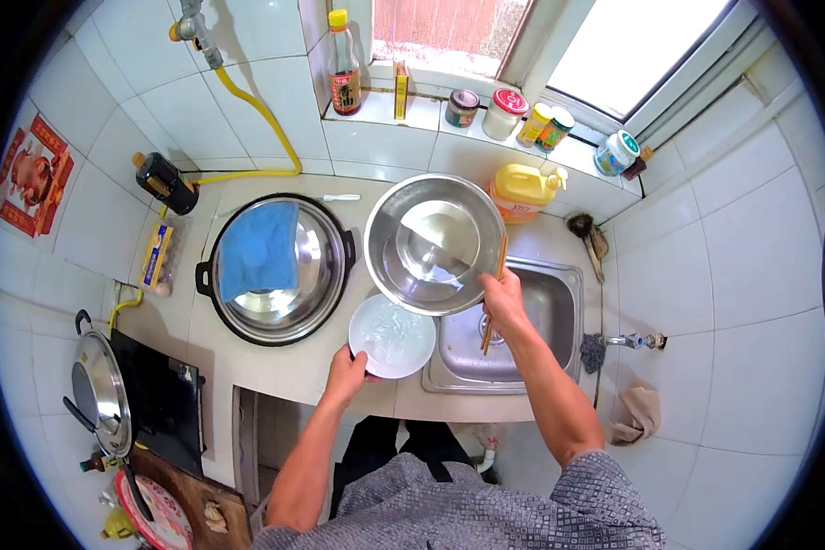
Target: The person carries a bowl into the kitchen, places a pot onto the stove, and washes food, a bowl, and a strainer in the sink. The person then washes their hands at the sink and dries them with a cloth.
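My left hand (345, 374) grips a white bowl (365, 319) by its near-left edge. Something clear and shiny lies inside the bowl; I cannot make out what. Just beyond it is a wide stainless steel basin (387, 215), its near edge overlapping the bowl's far edge. My right hand (504, 299) is closed at the basin's right rim, with a pair of chopsticks (501, 255) held along it. The chopstick ends stick out above and below the fingers. Some clear liquid seems to lie in the basin, though glare makes this hard to tell.
Right of the bowl is a steel sink (550, 316) with a tap (637, 341). A lidded pot (325, 293) carrying a blue cloth (258, 249) stands left. Behind are a yellow detergent bottle (521, 194) and several jars on the sill. A lidded wok (105, 390) sits far left.
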Available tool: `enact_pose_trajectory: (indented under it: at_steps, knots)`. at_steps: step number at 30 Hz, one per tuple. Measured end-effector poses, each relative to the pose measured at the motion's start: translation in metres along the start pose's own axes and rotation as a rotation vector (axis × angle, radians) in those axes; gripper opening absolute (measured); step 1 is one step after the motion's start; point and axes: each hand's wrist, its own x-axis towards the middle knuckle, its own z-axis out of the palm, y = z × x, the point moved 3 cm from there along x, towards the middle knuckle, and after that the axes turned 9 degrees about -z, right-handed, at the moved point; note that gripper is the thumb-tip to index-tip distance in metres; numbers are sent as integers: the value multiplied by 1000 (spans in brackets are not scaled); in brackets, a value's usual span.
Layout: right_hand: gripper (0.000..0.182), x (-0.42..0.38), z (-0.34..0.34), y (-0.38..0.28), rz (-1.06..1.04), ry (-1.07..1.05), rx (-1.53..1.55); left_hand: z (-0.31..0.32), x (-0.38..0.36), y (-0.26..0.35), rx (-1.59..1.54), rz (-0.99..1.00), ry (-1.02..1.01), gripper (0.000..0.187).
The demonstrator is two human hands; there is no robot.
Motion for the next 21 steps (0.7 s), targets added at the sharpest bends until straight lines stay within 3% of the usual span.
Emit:
enact_pose_trajectory:
  at_steps: [10, 18, 21]
  knots:
    - [9, 44, 44, 52, 333, 28, 223, -17, -7, 0, -31, 7, 11, 36]
    - [15, 74, 81, 53, 376, 63, 236, -24, -12, -4, -12, -18, 10, 37]
    - [20, 83, 83, 54, 350, -24, 220, -21, -14, -2, -17, -10, -2, 37]
